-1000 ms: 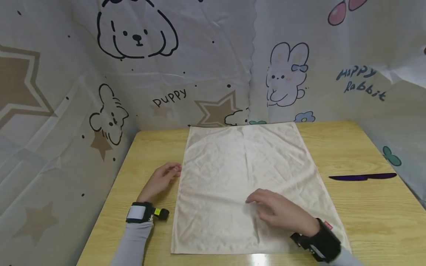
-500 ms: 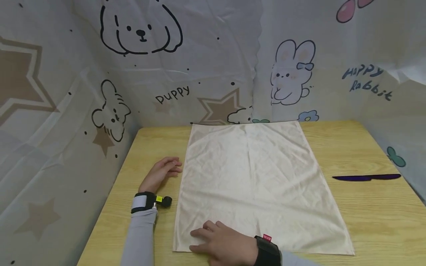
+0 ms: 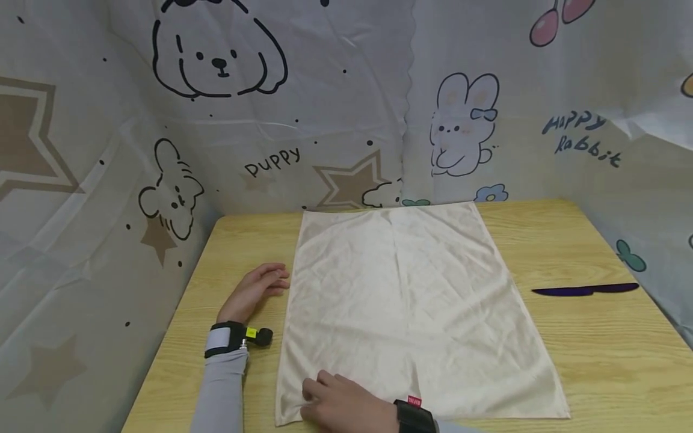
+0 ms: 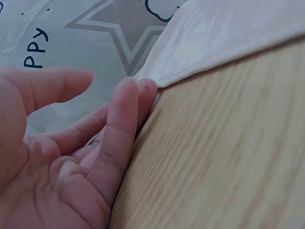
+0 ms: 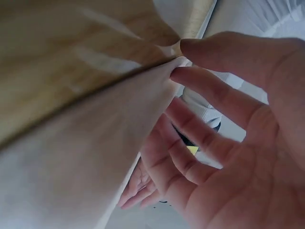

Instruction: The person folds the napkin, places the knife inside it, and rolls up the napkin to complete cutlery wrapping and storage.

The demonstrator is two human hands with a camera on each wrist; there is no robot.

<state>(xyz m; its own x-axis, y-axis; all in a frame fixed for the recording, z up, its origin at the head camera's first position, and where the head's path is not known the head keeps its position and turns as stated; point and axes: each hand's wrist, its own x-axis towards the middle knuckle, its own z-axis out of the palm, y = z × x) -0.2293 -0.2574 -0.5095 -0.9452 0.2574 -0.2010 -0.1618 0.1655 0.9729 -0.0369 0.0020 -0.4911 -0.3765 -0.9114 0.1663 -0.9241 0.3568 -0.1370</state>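
Observation:
A cream cloth (image 3: 400,300) with a sheen and a small red tag (image 3: 414,401) lies spread on the wooden table. My left hand (image 3: 253,293) rests beside its left edge. In the left wrist view, the left fingertips (image 4: 147,87) reach the cloth's border, and the thumb stands apart from them. At the near left part of the cloth is my right hand (image 3: 349,406). In the right wrist view, its thumb (image 5: 228,52) and index finger pinch the cloth's edge (image 5: 143,90) near a corner, while the other fingers are loosely bent. The cloth is slightly wrinkled.
A dark purple knife (image 3: 585,290) lies on the table (image 3: 612,361) to the right of the cloth. A printed curtain (image 3: 335,90) with animal drawings and stars hangs behind the table and along its sides.
My right hand has moved left and nearer from the middle of the cloth to its near left part and now pinches the edge there. The left hand stays beside the left edge.

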